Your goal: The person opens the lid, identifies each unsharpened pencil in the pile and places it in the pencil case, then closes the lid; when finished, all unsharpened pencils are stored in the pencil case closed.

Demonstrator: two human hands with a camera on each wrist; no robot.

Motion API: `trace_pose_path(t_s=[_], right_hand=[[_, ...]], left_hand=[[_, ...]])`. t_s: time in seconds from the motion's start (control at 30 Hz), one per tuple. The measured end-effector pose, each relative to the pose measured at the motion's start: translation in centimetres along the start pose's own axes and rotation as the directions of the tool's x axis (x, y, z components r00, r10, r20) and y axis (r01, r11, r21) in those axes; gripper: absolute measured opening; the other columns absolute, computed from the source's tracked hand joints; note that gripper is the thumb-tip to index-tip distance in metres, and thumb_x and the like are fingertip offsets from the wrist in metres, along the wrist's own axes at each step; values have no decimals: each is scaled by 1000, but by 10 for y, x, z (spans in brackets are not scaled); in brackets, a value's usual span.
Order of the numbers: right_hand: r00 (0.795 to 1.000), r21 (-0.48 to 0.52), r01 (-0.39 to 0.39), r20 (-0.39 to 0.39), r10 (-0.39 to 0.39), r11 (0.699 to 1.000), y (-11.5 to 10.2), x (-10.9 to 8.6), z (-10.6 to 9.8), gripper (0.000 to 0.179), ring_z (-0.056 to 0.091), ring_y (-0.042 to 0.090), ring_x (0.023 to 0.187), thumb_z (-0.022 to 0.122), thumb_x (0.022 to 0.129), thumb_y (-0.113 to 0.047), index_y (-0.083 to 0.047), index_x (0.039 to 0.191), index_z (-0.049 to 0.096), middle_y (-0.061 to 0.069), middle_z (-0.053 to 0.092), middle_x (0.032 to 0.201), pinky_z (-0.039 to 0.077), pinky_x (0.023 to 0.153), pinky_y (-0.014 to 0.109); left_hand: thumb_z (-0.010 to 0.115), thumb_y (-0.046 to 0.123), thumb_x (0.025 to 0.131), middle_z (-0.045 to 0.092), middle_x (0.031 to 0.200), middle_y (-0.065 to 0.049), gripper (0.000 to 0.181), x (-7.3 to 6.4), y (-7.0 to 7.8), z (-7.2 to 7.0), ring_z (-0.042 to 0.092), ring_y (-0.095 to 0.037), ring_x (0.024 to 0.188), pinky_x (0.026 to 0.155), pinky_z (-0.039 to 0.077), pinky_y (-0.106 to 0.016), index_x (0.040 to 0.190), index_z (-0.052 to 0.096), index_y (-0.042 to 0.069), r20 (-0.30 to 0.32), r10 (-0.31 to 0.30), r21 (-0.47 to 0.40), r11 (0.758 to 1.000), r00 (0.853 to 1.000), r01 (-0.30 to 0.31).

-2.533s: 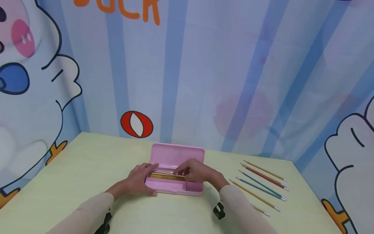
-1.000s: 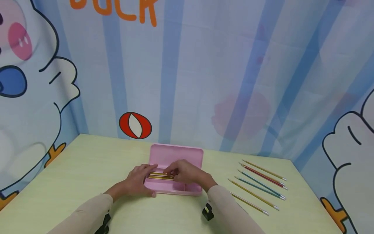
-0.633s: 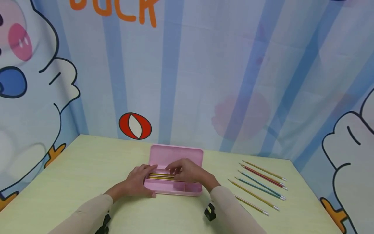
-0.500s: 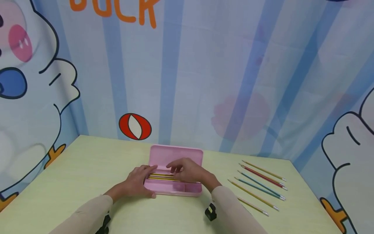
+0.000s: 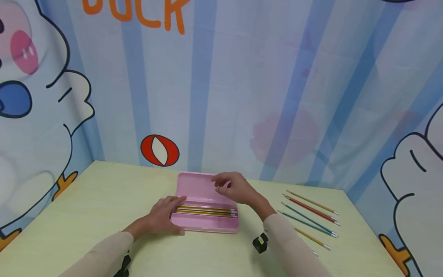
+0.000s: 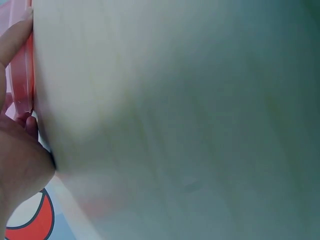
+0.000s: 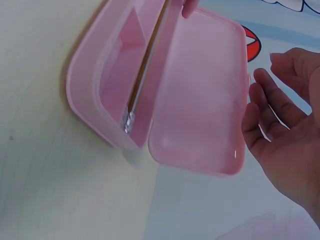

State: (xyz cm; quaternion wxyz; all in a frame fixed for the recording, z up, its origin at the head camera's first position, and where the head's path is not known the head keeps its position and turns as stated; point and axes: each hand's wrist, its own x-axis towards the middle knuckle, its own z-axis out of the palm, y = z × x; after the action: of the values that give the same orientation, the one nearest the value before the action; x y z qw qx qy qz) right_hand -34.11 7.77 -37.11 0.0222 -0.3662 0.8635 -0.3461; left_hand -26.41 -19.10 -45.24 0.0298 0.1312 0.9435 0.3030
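Observation:
A pink pencil case [image 5: 200, 223] lies with its lid [image 5: 197, 186] tipped back. Several yellow pencils [image 5: 207, 212] lie side by side in its long compartment, white eraser ends toward the right. My left hand [image 5: 160, 217] grips the case's left end, thumb at the front and fingers at the back. In the left wrist view, part of that hand [image 6: 22, 155] shows against the case edge [image 6: 22, 85]. My right hand [image 5: 238, 188] hovers over the right part of the lid, fingers loosely bent. Nothing is between those fingers in the right wrist view, where the hand [image 7: 290, 135] is beside the lid [image 7: 200, 95].
To the right on the pale table [image 5: 114, 192] lie several loose pencils, among them a yellow pencil [image 5: 313, 202], a red pencil [image 5: 311, 208] and a teal pencil [image 5: 309, 219]. My right sleeve [image 5: 290, 246] partly covers the nearest ones. A printed curtain [image 5: 228, 96] hangs behind the table.
My right hand has let go of the pencils and risen up and right from the case to the lid. The pencils' eraser ends now show. My left hand stays put.

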Motion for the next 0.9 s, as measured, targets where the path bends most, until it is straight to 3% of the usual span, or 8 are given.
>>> trace_pose_path(t_s=[0.2,0.33,0.47,0.6,0.9], right_hand=[[984,-1,-28,-178,28,1000,7,-1,-13,29,63,25,101,63,93,-10,-7,121,70,11,70,111,53,83,38],[965,-30,-74,-255,64,997,16,-1,-16,36,58,33,120,64,94,-14,-8,130,65,14,65,129,50,96,51],[970,-19,-141,-201,135,990,22,-2,-13,46,47,37,138,63,95,-19,-10,140,58,15,54,146,44,105,58],[974,4,-183,-133,182,983,24,-5,-8,51,48,37,138,65,95,-21,-11,144,54,16,52,148,43,106,57],[984,-51,-153,-95,147,987,21,-12,-1,56,48,37,139,68,93,-22,-7,144,52,15,54,147,39,111,55]], left_hand=[[91,36,68,45,143,-15,103,1,-3,1,39,-36,125,106,32,-60,153,38,14,-6,13,-2,1000,1000,-13],[91,37,68,45,143,-15,102,1,-3,1,40,-35,124,106,32,-60,153,38,14,-8,20,-3,1000,1000,-20],[91,36,68,46,142,-15,102,0,-3,0,40,-35,124,106,32,-60,152,39,13,-12,25,-4,1000,1000,-25],[91,36,67,46,142,-15,102,0,-3,-1,40,-36,124,106,32,-61,152,39,13,-11,26,-9,1000,1000,-26],[91,35,67,46,142,-17,102,2,-2,0,40,-37,125,106,32,-62,152,39,12,-9,26,-10,1000,1000,-26]])
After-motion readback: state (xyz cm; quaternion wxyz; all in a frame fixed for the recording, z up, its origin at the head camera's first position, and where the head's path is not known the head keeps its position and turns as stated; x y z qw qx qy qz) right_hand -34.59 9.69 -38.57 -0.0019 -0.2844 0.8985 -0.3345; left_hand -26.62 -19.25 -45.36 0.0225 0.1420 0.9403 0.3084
